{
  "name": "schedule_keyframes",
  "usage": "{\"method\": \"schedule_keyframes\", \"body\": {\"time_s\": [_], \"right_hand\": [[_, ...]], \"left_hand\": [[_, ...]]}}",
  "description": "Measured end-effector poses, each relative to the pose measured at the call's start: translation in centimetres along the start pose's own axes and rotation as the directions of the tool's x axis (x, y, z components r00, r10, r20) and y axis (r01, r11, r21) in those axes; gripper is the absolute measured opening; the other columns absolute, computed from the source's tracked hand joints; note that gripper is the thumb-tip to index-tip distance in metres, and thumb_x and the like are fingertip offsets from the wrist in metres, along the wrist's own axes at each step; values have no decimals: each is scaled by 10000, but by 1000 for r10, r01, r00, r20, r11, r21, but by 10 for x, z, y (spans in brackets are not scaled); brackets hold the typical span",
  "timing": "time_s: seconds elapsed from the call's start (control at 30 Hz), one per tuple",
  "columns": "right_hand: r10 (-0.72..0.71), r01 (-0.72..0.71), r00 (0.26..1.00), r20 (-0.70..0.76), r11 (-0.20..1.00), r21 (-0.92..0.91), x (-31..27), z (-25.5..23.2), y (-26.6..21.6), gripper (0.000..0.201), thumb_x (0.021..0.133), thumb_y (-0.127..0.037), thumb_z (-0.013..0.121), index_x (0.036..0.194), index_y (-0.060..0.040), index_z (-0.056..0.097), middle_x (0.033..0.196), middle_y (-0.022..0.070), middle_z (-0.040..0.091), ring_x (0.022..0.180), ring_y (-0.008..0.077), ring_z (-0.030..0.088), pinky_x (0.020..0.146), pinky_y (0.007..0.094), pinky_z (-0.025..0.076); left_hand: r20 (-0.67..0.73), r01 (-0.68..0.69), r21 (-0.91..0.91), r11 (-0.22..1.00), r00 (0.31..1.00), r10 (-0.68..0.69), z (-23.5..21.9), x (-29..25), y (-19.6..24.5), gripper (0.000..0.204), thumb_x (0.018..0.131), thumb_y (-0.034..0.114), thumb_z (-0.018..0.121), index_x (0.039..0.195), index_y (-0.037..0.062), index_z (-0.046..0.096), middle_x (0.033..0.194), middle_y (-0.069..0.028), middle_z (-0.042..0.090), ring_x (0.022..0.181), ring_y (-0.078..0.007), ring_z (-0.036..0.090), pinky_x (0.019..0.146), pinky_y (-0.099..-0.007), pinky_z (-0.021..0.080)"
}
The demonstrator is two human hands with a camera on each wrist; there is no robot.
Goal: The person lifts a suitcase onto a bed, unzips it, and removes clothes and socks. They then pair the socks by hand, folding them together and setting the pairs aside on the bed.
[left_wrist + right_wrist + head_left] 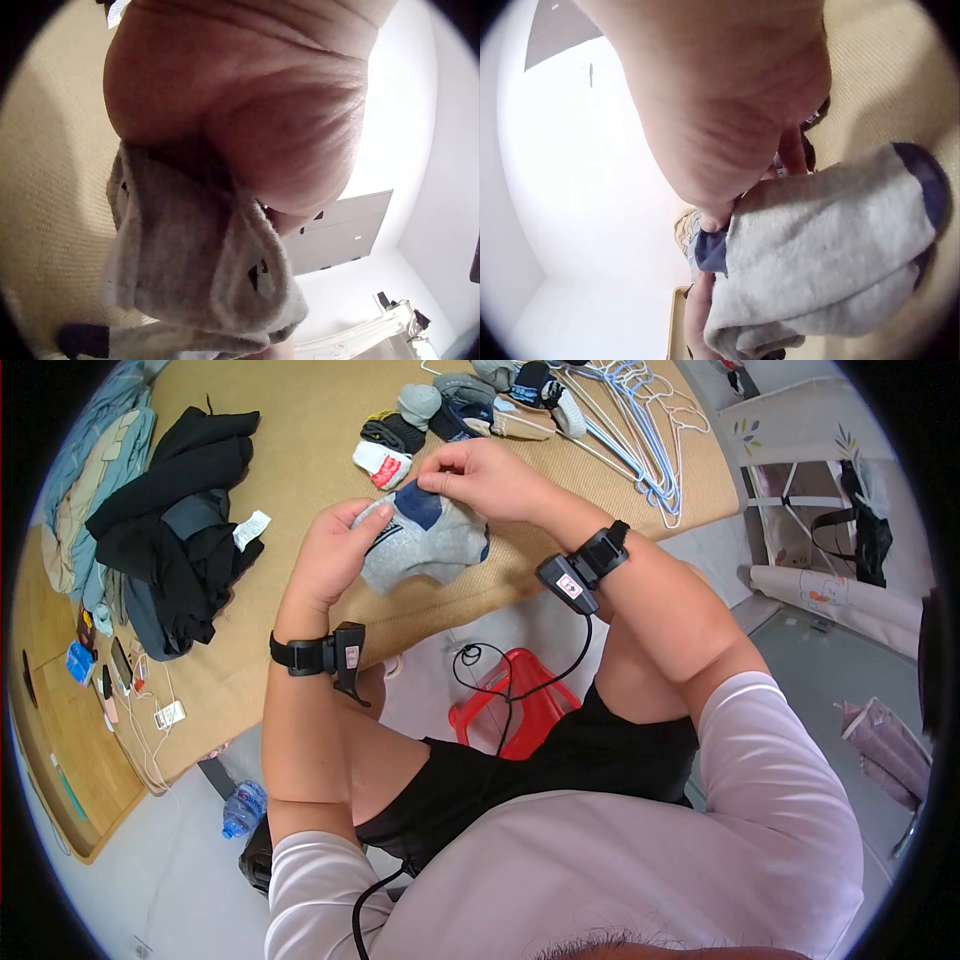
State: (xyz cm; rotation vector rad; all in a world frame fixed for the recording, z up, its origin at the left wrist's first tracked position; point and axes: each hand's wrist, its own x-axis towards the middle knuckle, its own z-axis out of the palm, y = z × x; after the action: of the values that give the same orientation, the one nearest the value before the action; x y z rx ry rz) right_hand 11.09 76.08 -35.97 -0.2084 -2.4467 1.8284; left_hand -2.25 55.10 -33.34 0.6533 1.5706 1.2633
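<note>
A pair of light grey socks with navy heel and toe patches hangs between the two hands, over the front edge of the mat. My left hand pinches the cuff end, thumb on top; in the left wrist view the grey cuffs droop below the palm. On the other side, my right hand pinches the socks by the navy heel patch between thumb and fingers. The right wrist view shows the grey sock foot stretching away from that hand toward its navy toe.
Beyond the hands lie a white-and-red sock bundle and several rolled socks. White and blue hangers are piled at the back right. Dark clothes lie on the left of the woven mat. A red stool stands below.
</note>
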Motion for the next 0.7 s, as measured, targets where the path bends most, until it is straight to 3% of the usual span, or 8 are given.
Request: {"method": "schedule_keyframes", "body": {"time_s": [0.1, 0.13, 0.2, 0.33, 0.4, 0.5, 0.63, 0.7], "right_hand": [[69, -110, 990, 120, 916, 386, 1, 0, 0, 332, 1060, -280, 542, 1199, -19, 694, 1112, 52, 706, 972, 124, 640, 901, 298, 524], [70, -110, 991, 117, 916, 386, -1, 0, -1, 332, 1060, -280, 542, 1199, -19, 694, 1112, 52, 706, 972, 124, 640, 901, 298, 524], [168, -310, 950, 264, 623, 718, -5, 1, -13, 421, 1084, -337, 477, 1261, -5, 664, 1207, 77, 686, 1052, 141, 637, 975, 311, 502], [255, -387, 922, 292, 554, 737, -3, 5, -9, 447, 1088, -361, 461, 1313, -15, 636, 1225, 77, 678, 1091, 146, 626, 997, 319, 486], [189, -269, 958, 216, 853, 447, -1, 1, -4, 527, 1023, -454, 570, 1279, 3, 628, 1140, 69, 709, 1008, 139, 656, 928, 306, 515], [289, -380, 884, 368, 902, 205, -9, -10, -8, 551, 1028, -461, 559, 1341, -10, 607, 1220, 67, 677, 1115, 136, 611, 988, 306, 480], [315, -496, 820, 477, 808, 318, -6, -13, 5, 447, 978, -336, 667, 1272, -1, 626, 1143, 23, 695, 1003, 81, 628, 886, 261, 513], [297, -427, 869, 396, 854, 297, -4, -11, 6, 389, 974, -310, 672, 1220, -9, 645, 1085, 8, 701, 958, 77, 632, 846, 262, 521]], "left_hand": [[32, 21, 114, 993, 999, -25, -4, -1, -1, 286, 1022, 242, 623, 1070, -23, 718, 932, 3, 709, 814, -63, 598, 747, -240, 489], [35, 20, 114, 993, 999, -24, -3, -1, 0, 286, 1022, 242, 623, 1070, -23, 718, 932, 3, 709, 814, -63, 598, 747, -240, 489], [54, -41, 70, 997, 998, 37, -2, -4, 2, 285, 1017, 239, 629, 1090, -23, 715, 938, 3, 708, 826, -66, 598, 756, -240, 489], [71, -54, 0, 999, 996, 54, -4, -5, -1, 278, 1021, 232, 618, 1122, -12, 705, 953, 8, 711, 829, -74, 615, 777, -247, 494], [39, -35, 46, 998, 999, 33, -11, -3, -3, 289, 1015, 226, 628, 1155, -17, 698, 975, -11, 719, 840, -81, 625, 779, -246, 498], [-101, -12, -30, 999, 995, 9, -13, -5, 1, 297, 1006, 239, 641, 1146, -17, 694, 970, -22, 715, 838, -81, 624, 763, -241, 497], [-94, 86, 139, 987, 993, -73, -25, -6, 7, 279, 991, 222, 648, 1124, -19, 692, 944, -20, 704, 836, -81, 624, 752, -234, 493], [-119, 160, 197, 967, 983, -138, -28, -5, 7, 266, 947, 148, 663, 1152, -21, 669, 939, -10, 692, 844, -89, 627, 751, -234, 489]]}}
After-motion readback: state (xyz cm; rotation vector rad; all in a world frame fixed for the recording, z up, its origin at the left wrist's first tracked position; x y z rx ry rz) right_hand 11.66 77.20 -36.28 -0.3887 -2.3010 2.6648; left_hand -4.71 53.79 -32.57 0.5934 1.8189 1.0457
